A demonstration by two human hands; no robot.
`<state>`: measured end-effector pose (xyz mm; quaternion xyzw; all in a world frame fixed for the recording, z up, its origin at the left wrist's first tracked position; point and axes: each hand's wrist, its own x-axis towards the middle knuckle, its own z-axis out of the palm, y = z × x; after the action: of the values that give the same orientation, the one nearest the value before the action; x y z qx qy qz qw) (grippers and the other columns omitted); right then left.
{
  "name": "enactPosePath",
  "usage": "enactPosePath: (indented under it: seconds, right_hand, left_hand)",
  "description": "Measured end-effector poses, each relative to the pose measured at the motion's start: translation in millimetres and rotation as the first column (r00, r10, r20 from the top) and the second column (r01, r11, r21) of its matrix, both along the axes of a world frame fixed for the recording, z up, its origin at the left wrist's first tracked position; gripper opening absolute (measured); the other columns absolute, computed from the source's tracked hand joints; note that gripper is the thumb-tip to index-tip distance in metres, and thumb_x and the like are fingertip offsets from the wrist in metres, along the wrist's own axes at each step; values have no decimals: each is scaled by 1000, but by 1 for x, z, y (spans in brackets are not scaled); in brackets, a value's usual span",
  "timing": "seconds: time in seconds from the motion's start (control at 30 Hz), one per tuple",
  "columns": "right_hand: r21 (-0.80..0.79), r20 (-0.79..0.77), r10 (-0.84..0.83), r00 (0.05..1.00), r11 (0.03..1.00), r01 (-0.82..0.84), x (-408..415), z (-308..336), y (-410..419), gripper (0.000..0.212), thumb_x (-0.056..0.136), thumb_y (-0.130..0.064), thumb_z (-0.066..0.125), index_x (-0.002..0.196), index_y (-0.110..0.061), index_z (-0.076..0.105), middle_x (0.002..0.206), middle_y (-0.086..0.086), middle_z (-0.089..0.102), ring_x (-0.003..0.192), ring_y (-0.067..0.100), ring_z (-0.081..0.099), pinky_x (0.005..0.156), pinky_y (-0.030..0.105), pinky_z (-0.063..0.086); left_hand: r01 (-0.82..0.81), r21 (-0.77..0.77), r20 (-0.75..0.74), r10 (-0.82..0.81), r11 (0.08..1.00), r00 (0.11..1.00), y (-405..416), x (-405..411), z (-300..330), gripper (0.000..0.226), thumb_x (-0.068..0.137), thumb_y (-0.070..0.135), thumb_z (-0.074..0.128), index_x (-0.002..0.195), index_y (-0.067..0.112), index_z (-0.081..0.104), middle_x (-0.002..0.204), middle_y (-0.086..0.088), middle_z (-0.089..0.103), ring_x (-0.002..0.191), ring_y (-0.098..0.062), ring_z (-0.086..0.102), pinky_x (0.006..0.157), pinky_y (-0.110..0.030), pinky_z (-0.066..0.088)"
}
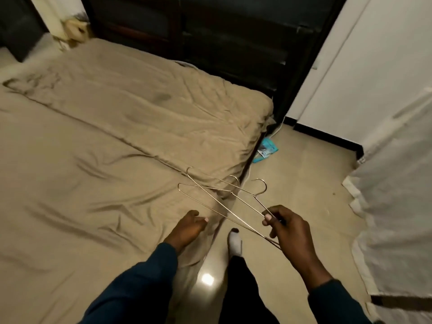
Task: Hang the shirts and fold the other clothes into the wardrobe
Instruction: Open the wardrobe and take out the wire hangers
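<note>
Bed (105, 141) with rumpled tan sheet filling the nine o'clock side, a hand (190, 226) at its edge near six o'clock, beige tiled floor (304, 183) toward three o'clock, blue packet (266, 149) lying on it beside the bed's corner, white-socked foot (235, 242) at six o'clock

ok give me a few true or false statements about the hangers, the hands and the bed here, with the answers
1. The right hand holds a bunch of wire hangers. True.
2. The left hand also has a grip on the hangers. False: it holds nothing and hovers over the edge of the bed, apart from them.
3. A shirt already hangs on one hanger. False: the hangers are bare.
4. The bed is covered with a tan sheet. True.
5. A blue packet lies on the bed. False: it lies on the floor beside the bed's corner.
</note>
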<state>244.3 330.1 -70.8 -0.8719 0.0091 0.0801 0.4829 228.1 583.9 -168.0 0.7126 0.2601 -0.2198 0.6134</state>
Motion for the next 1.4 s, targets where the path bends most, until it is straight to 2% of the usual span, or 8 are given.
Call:
enactPosePath:
  seconds: [0.07, 0.2, 0.37, 0.67, 0.87, 1.07, 1.27, 1.4]
  right_hand:
    - [15, -27, 43, 999, 999, -42, 57, -17, 10, 16, 95, -9, 62, 88, -19, 70, 73, -6, 70, 50, 11, 57, 55, 13, 44]
    - [40, -116, 146, 982, 989, -142, 183, -57, 28, 13, 97, -13, 61, 87, -17, 69, 74, -2, 71, 50, 10, 57, 57, 17, 47]
    - [11, -278, 223, 934, 973, -229, 310, -103, 42, 9, 97, -14, 61, 93, -14, 69, 76, 0, 72, 51, 9, 58, 54, 12, 44]
    - [-28, -332, 364, 870, 918, -395, 472, -208, 89, 9, 96, -10, 62, 89, -13, 67, 74, 7, 71, 55, 18, 62, 59, 13, 45]
    - [-187, -278, 504, 818, 807, -560, 568, -303, 132, 7, 94, -12, 65, 88, -15, 68, 76, 2, 70, 65, 9, 62, 65, 16, 45]
    - [-416, -82, 593, 801, 710, -568, 591, -380, 145, 38, 76, 4, 73, 113, -3, 69, 114, 16, 68, 106, 37, 62, 97, 44, 47]
    - [-608, 44, 578, 815, 663, -438, 569, -383, 131, 55, 72, 12, 62, 123, -7, 65, 128, 17, 60, 112, 38, 53, 96, 44, 46]
    - [-585, -57, 587, 807, 635, -504, 533, -358, 120, 47, 69, 13, 62, 112, -6, 68, 110, 15, 64, 100, 40, 58, 84, 46, 50]
  left_hand:
    - [-127, -196, 15, 133, 972, 991, 0, 45, -10, 51, 91, 15, 66, 136, 5, 43, 120, 0, 65, 98, -13, 63, 84, -24, 48]
    - [-402, -446, -30, 435, 800, 900, 0, 136, -34, 18, 95, 11, 61, 111, 11, 52, 119, -7, 70, 108, -23, 64, 87, -30, 49]
    - [-639, -437, -178, 635, 634, 752, -5, 222, -64, 14, 99, 15, 58, 112, 10, 58, 104, -6, 74, 105, -26, 68, 92, -38, 51]
    - [-795, -392, -245, 780, 463, 576, 15, 348, -154, 6, 97, 9, 59, 100, 10, 55, 98, -11, 72, 83, -20, 71, 73, -30, 58]
    - [-790, -318, -218, 771, 523, 598, 38, 404, -231, 10, 100, 13, 56, 106, 5, 57, 100, -13, 70, 85, -22, 67, 68, -24, 57]
    - [-768, -1, -187, 755, 640, 629, 37, 390, -282, 13, 95, 3, 62, 101, 13, 55, 97, -20, 69, 75, -23, 64, 65, -25, 53]
    - [-588, 124, -145, 601, 799, 786, 36, 381, -271, 23, 88, 29, 68, 107, 19, 59, 95, -7, 72, 91, -31, 69, 82, -43, 55]
    - [-376, 271, -174, 429, 886, 886, 37, 374, -252, 29, 93, 11, 66, 120, 5, 58, 100, -9, 67, 91, -26, 66, 72, -26, 45]
